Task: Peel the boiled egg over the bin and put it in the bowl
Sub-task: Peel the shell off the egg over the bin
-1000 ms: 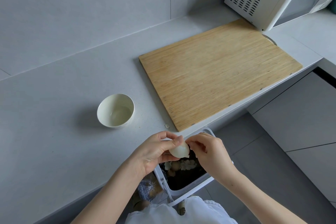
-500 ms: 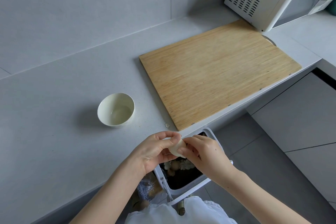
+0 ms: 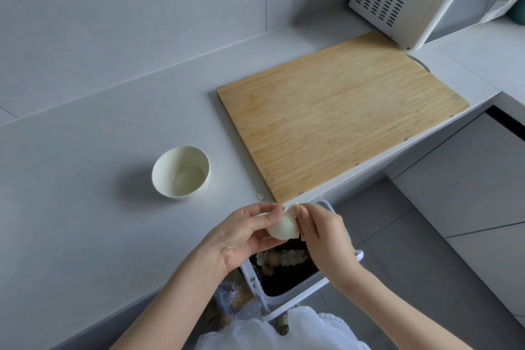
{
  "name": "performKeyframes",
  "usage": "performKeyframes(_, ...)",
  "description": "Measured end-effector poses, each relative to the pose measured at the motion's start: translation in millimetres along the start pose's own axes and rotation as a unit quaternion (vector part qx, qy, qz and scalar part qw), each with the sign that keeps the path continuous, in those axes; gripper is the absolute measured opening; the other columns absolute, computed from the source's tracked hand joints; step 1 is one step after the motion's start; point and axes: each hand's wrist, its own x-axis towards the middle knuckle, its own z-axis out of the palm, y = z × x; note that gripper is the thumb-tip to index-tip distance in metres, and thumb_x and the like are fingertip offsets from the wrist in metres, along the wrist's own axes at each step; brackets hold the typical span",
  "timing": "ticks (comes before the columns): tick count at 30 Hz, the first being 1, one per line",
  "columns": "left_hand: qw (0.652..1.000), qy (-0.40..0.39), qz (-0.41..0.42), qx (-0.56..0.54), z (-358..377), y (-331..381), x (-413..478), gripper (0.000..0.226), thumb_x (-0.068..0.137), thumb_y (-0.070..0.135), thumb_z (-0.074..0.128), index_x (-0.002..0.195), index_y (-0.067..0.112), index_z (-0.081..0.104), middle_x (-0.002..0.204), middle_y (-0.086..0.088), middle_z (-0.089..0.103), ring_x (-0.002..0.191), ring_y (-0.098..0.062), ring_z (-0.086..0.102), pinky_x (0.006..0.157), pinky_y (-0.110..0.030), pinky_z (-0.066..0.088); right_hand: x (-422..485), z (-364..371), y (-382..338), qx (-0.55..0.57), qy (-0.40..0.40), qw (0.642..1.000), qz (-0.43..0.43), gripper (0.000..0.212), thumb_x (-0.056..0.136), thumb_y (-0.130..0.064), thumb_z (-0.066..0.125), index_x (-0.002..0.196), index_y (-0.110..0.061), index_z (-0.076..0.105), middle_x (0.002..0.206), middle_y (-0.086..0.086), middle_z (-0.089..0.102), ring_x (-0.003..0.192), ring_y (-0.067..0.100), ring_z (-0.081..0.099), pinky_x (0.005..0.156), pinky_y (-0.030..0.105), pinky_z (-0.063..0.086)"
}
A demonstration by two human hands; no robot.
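Left hand [image 3: 241, 233] grips the pale, part-peeled boiled egg [image 3: 282, 226] above the white rectangular bin [image 3: 284, 300] while right hand [image 3: 324, 234] pinches its loosened shell, cream ceramic bowl [image 3: 181, 172] nearby.

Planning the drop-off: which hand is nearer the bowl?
Left. The left hand, holding the egg, is at the counter, closest to the bowl; the right hand, pinching shell, is beyond the egg, over the bin.
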Motion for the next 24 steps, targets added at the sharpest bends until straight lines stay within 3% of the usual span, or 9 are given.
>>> performKeyframes(3,1.0,-0.004,0.006,0.002,0,1,-2,0.032,0.068,0.014,0.069,0.098,0.006,0.064,0.108,-0.019,0.065,0.092,-0.027,0.066,0.071,-0.031,0.059,0,-2,2,0.089,0.011,0.992,0.093,0.031,0.097,-0.023,0.044,0.072,-0.015,0.062,0.051,-0.014,0.056,0.048,0.003,0.047,0.049,0.014,0.037)
performKeyframes(6,1.0,-0.008,0.01,-0.001,-1,1,-2,0.029,0.068,0.011,0.068,0.097,0.006,0.063,0.108,-0.02,0.065,0.093,-0.027,0.066,0.073,-0.031,0.058,-2,-4,11,0.064,-0.011,0.991,0.119,0.027,0.095,-0.023,0.049,0.074,-0.018,0.066,0.052,-0.017,0.058,0.049,0.001,0.048,0.05,0.014,0.038)
performKeyframes(10,0.999,-0.021,0.024,-0.001,-3,-1,-2,0.028,0.068,0.006,0.068,0.096,0.006,0.063,0.101,-0.016,0.069,0.094,-0.026,0.067,0.076,-0.029,0.058,-6,-5,22,-0.055,-0.058,0.995,0.058,0.015,0.086,-0.019,0.062,0.096,-0.027,0.071,0.089,-0.015,0.07,0.081,0.004,0.063,0.073,0.024,0.053)
performKeyframes(12,0.999,-0.02,0.036,0.003,-3,-1,-1,0.026,0.068,0.005,0.068,0.094,0.007,0.064,0.095,-0.012,0.072,0.091,-0.024,0.068,0.074,-0.027,0.057,-7,-6,21,-0.069,-0.044,0.996,0.041,0.014,0.087,-0.024,0.061,0.095,-0.028,0.071,0.095,-0.015,0.069,0.087,0.005,0.062,0.076,0.025,0.053)
performKeyframes(16,0.999,-0.008,0.051,-0.004,1,-4,1,0.025,0.068,0.007,0.068,0.093,0.006,0.065,0.094,-0.011,0.072,0.089,-0.021,0.07,0.072,-0.026,0.057,-6,-12,6,0.063,-0.041,0.992,0.101,0.036,0.086,-0.05,0.042,0.091,-0.025,0.068,0.071,-0.01,0.067,0.065,0.004,0.061,0.061,0.022,0.051)
performKeyframes(19,0.998,-0.006,0.062,-0.006,6,-6,1,0.023,0.068,0.009,0.068,0.091,0.008,0.068,0.095,-0.01,0.072,0.089,-0.021,0.07,0.071,-0.025,0.057,-6,-11,0,0.159,-0.096,0.974,0.131,0.037,0.084,-0.053,0.046,0.108,-0.028,0.057,0.063,0.001,0.063,0.052,0.009,0.055,0.052,0.02,0.045)
performKeyframes(21,0.998,0.001,0.066,-0.008,9,-8,2,0.024,0.067,0.01,0.068,0.091,0.009,0.07,0.093,-0.009,0.073,0.09,-0.02,0.069,0.073,-0.025,0.057,-6,-7,0,0.184,-0.104,0.969,0.128,0.034,0.083,-0.052,0.05,0.109,-0.03,0.055,0.063,0.008,0.062,0.053,0.011,0.054,0.053,0.023,0.044)
performKeyframes(24,0.998,0.014,0.062,0.008,9,-7,2,0.029,0.068,0.013,0.069,0.097,0.011,0.069,0.099,-0.009,0.073,0.094,-0.019,0.069,0.081,-0.028,0.056,-5,-6,2,0.198,-0.083,0.97,0.116,0.031,0.082,-0.049,0.053,0.104,-0.028,0.059,0.062,0.003,0.061,0.053,0.01,0.054,0.053,0.024,0.045)
